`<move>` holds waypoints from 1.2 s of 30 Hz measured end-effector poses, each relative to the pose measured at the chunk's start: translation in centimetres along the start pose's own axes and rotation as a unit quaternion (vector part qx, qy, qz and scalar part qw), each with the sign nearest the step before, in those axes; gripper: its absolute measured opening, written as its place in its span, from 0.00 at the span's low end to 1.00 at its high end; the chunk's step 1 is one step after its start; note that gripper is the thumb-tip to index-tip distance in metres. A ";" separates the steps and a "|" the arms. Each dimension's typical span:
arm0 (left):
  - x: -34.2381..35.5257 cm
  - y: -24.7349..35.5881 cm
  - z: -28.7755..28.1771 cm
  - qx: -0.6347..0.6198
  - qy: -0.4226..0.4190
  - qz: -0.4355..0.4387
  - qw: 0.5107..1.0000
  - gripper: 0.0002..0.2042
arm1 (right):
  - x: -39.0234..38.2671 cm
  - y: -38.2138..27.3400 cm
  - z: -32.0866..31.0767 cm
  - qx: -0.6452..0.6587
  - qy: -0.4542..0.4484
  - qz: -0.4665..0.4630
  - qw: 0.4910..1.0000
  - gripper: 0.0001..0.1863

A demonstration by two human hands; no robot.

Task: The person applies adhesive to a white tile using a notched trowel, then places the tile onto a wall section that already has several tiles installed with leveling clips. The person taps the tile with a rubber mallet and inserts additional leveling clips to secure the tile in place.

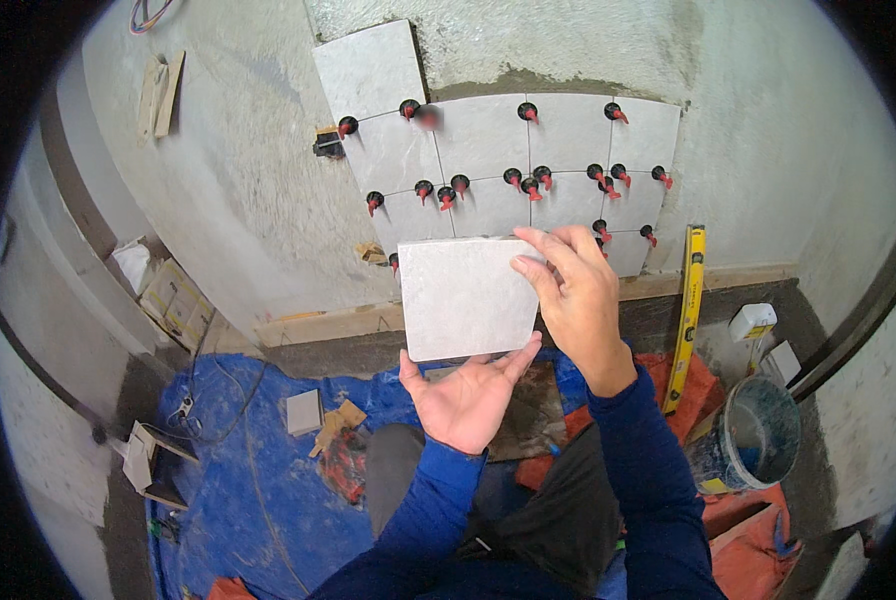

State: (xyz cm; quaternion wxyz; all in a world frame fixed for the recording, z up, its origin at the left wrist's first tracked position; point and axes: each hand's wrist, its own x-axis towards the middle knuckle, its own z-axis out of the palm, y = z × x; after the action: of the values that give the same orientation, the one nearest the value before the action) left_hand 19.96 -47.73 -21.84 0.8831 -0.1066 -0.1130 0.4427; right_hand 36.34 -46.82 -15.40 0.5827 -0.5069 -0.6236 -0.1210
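Note:
I hold a square white tile (pixel 465 300) upright in both hands, in front of the lower tiled wall. My left hand (pixel 463 400) cups its bottom edge, palm up, with fingertips against the edge. My right hand (pixel 578 295) grips the top right corner, thumb on the face and fingers over the edge. Behind it, rows of similar wall tiles (pixel 478 135) carry several black levelling clips with red handles (pixel 530 113) along the joints. A single tile (pixel 368 70) rises above the top left. Part of the lower row is hidden behind the tile and my right hand.
A yellow spirit level (pixel 684 320) leans against the wall at right, near a grey bucket (pixel 753 430) and orange sheeting (pixel 748 555). A blue tarp (pixel 228 480) covers the floor, with a loose tile (pixel 304 412), cardboard scraps and cables on it. A wooden batten (pixel 328 323) runs below the tiles.

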 end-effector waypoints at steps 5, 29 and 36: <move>0.6 -0.9 1.6 0.043 -0.022 0.006 0.999 0.60 | 2.6 0.1 0.0 -0.014 -0.009 -0.024 1.000 0.16; 2.2 -2.6 4.1 0.030 -0.108 -0.004 0.994 0.62 | 5.4 -2.8 -3.9 0.063 0.008 -0.050 0.997 0.15; 2.7 -2.8 5.3 0.002 -0.091 -0.034 0.995 0.61 | 6.2 -3.8 -4.9 0.056 0.051 -0.090 0.993 0.14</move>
State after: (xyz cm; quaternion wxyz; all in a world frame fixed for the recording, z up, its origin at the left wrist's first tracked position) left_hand 22.04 -46.72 -15.69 0.8838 -0.0598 -0.1957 0.4208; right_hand 37.52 -49.15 -7.06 0.6279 -0.4084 -0.6420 -0.1637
